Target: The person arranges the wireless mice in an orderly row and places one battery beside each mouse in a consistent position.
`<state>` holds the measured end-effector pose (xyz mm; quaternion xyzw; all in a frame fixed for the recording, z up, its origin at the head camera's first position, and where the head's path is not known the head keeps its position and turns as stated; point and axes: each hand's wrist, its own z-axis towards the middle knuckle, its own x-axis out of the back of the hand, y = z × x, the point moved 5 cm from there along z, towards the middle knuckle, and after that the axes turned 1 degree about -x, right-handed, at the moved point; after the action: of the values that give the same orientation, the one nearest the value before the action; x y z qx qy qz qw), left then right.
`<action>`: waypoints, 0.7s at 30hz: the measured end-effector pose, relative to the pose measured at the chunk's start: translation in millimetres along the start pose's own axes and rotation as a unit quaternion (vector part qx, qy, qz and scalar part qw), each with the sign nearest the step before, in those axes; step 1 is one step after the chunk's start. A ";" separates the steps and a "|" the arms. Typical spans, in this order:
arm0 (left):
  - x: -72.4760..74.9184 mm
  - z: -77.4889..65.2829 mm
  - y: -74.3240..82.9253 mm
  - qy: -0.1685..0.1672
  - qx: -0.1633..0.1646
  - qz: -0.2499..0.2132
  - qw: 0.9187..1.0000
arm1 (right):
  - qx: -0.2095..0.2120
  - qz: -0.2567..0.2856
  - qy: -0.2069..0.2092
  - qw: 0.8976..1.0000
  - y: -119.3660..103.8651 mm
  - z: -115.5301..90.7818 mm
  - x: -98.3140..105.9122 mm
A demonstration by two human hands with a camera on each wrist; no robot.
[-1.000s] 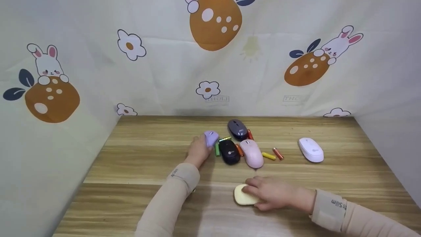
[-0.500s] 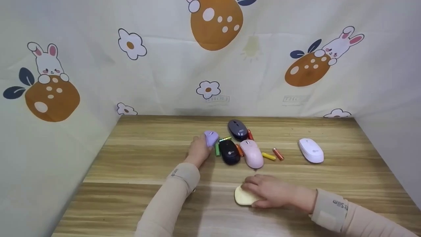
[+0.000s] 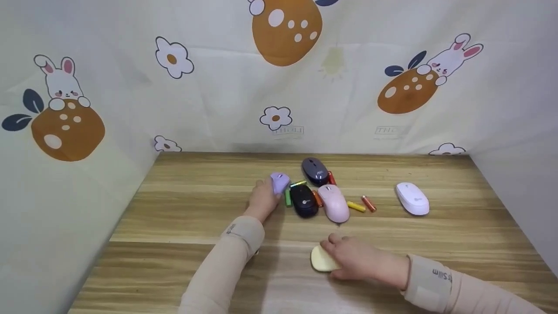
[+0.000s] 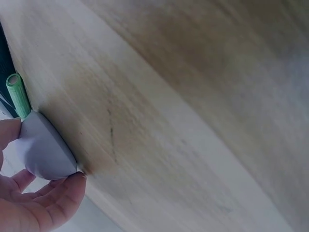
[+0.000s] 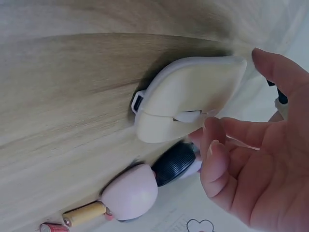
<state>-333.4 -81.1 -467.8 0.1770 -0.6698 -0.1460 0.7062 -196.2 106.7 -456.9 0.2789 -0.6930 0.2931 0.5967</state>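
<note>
My left hand (image 3: 263,198) grips a lavender computer mouse (image 3: 281,182) on the table, left of the cluster. Thumb and fingers sit on opposite sides of that mouse (image 4: 46,147) in the left wrist view. Nearer the front, a pale yellow mouse (image 3: 323,259) lies under my right hand (image 3: 357,257), which covers its right end. The right wrist view has my thumb (image 5: 277,70) apart from the yellow mouse (image 5: 193,92), while loosely bent fingers lie at its edge. Whether those fingertips touch it is hard to tell. A small white loop juts from its side.
Beside the lavender mouse lie a green battery (image 3: 288,198), a black mouse (image 3: 304,201) and a pink mouse (image 3: 335,204). A dark grey mouse (image 3: 314,171) is behind. Yellow (image 3: 356,206) and red batteries (image 3: 369,203) lie rightward, then a white mouse (image 3: 412,199). A printed curtain (image 3: 218,100) borders the table.
My right hand has shifted slightly right, and its fingers have drawn back across the yellow mouse, baring more of its top. My left hand and the lavender mouse have stayed put.
</note>
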 end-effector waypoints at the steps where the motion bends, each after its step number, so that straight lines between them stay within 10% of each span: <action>1: 0.2 -0.2 0.1 0.000 0.000 0.002 1.000 | -0.001 0.001 -0.003 1.000 0.6 0.5 -0.8; 8: 0.4 -1.0 -0.5 -0.009 0.000 0.020 1.000 | 0.016 -0.004 -0.004 1.000 2.8 2.8 -4.1; 13: -0.1 -1.3 -1.5 -0.008 0.001 0.024 1.000 | 0.125 -0.074 0.022 0.989 0.5 4.4 2.0; 21: -0.2 -1.3 0.4 -0.006 -0.004 0.031 0.999 | 0.320 -0.277 0.127 0.897 -7.8 -4.9 1.5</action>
<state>-332.1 -80.6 -467.9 0.1522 -0.6786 -0.1279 0.7071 -187.3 105.0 -454.2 0.5958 -0.3746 0.3547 0.6155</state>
